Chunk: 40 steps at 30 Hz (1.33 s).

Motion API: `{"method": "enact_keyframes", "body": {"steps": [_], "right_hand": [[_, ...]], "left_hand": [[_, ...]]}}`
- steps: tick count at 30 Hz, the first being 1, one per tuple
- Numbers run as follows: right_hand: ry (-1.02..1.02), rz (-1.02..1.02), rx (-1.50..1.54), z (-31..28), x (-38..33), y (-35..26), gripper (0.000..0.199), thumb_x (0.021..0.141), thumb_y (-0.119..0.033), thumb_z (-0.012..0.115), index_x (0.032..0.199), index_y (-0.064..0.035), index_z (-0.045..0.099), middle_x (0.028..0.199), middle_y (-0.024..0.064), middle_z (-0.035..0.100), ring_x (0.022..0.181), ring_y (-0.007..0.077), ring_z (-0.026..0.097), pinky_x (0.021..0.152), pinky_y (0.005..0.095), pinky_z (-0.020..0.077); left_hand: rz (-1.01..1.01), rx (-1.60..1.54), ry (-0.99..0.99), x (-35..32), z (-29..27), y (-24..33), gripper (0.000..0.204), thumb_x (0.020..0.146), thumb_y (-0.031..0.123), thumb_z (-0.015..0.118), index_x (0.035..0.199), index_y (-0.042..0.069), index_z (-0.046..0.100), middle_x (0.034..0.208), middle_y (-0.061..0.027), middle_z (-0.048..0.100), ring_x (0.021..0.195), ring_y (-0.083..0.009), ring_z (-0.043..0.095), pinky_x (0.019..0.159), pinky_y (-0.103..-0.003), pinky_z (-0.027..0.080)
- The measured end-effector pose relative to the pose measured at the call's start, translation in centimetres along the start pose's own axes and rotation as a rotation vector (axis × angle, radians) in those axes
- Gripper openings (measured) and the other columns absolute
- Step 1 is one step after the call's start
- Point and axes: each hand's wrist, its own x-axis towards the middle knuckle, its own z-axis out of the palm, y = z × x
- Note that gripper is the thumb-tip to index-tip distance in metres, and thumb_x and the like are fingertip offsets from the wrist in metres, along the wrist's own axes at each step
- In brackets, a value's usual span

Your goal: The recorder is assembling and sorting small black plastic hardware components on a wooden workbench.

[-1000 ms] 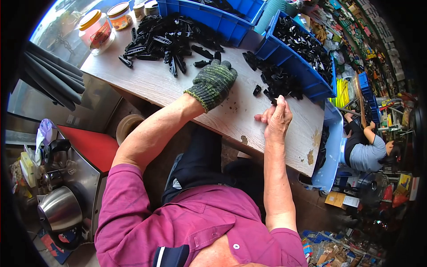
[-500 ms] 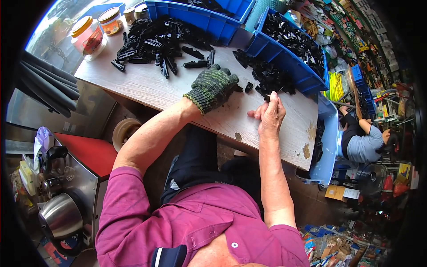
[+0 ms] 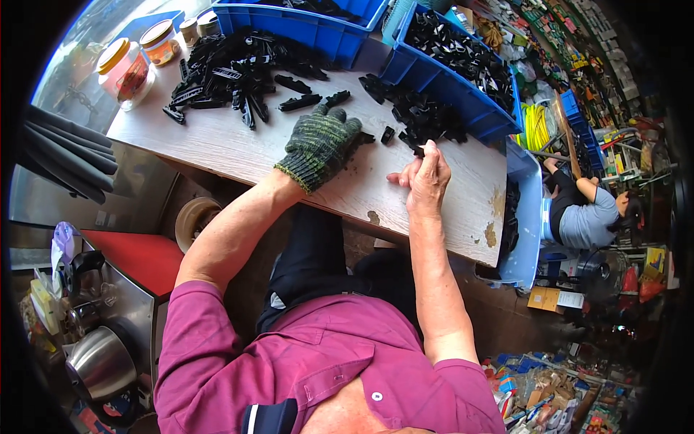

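Note:
My left hand [image 3: 323,147], in a dark green knitted glove, is palm down over the table with its fingers curled. A black plastic part [image 3: 365,139] sticks out from under its thumb side; the rest of the part is hidden. Just beyond the gloved fingertips lie long black plastic pieces [image 3: 300,102], one [image 3: 337,98] very close to them. My bare right hand [image 3: 426,179] has thumb and index finger pinched together at the near edge of a heap of black parts [image 3: 429,119]. A small black piece [image 3: 418,151] shows against those fingertips. Between the hands lies one loose small piece [image 3: 388,135].
A larger pile of long black parts [image 3: 242,72] covers the table's far left, beside lidded jars [image 3: 124,72]. Blue crates [image 3: 448,90] of parts stand along the far side. A pale blue tub [image 3: 531,210] adjoins the table's right end. Another person [image 3: 582,213] sits farther right.
The long black piece by my gloved fingertips stood tilted up and now lies on the table. My left hand has drawn back slightly from it. The whole view has shifted a little.

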Motion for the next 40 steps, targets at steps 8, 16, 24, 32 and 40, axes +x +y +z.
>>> {"method": "enact_keyframes", "body": {"steps": [8, 16, 24, 32, 40], "right_hand": [[-0.007, -0.018, 0.02, -0.3, 0.1, 0.3, 0.035, 0.1, -0.036, 0.055, 0.081, -0.0075, 0.049, 0.045, 0.0003, 0.037, 0.037, 0.0116, 0.04, 0.043, 0.0355, 0.0553], [0.01, -0.018, 0.003, -0.1, 0.0, 0.2, 0.037, 0.1, -0.038, 0.053, 0.079, -0.0079, 0.05, 0.045, -0.0003, 0.034, 0.037, 0.0123, 0.04, 0.044, 0.0368, 0.0556], [0.084, 0.033, 0.014, 0.6, -1.2, -1.0, 0.039, 0.1, -0.04, 0.052, 0.082, -0.0064, 0.057, 0.053, 0.0033, 0.051, 0.042, 0.0154, 0.051, 0.042, 0.0309, 0.0466], [0.025, -0.035, -0.019, -0.4, -0.6, 0.3, 0.036, 0.102, -0.035, 0.052, 0.081, -0.0064, 0.057, 0.054, 0.0045, 0.053, 0.042, 0.0152, 0.051, 0.042, 0.0292, 0.0424], [0.088, -0.185, -0.222, -2.0, 0.7, 1.6, 0.029, 0.1, -0.023, 0.056, 0.076, -0.0081, 0.05, 0.056, 0.0017, 0.047, 0.046, 0.01, 0.048, 0.052, 0.0322, 0.0563]], "left_hand": [[0.059, -0.04, 0.001, -1.4, -1.6, -0.2, 0.02, 0.082, 0.011, 0.063, 0.102, 0.009, 0.065, 0.102, -0.0145, 0.061, 0.102, -0.0376, 0.058, 0.081, -0.048, 0.052], [-0.029, -0.127, 0.063, -1.3, -1.4, 1.3, 0.015, 0.087, 0.02, 0.065, 0.098, 0.01, 0.065, 0.091, -0.0147, 0.064, 0.092, -0.039, 0.061, 0.077, -0.05, 0.05], [-0.146, -0.862, 0.109, -1.1, 1.7, 7.0, 0.024, 0.097, 0.022, 0.062, 0.112, 0.004, 0.066, 0.101, -0.0173, 0.07, 0.094, -0.0347, 0.069, 0.08, -0.04, 0.054], [-0.261, -0.821, 0.131, -0.6, 2.3, 7.6, 0.027, 0.098, 0.027, 0.057, 0.117, 0.008, 0.063, 0.102, -0.0189, 0.069, 0.093, -0.0387, 0.067, 0.078, -0.048, 0.052], [-0.482, -0.908, 0.176, 0.5, 2.8, 11.5, 0.041, 0.099, 0.023, 0.058, 0.137, 0.01, 0.052, 0.117, -0.02, 0.066, 0.104, -0.0352, 0.067, 0.088, -0.043, 0.051]]}}
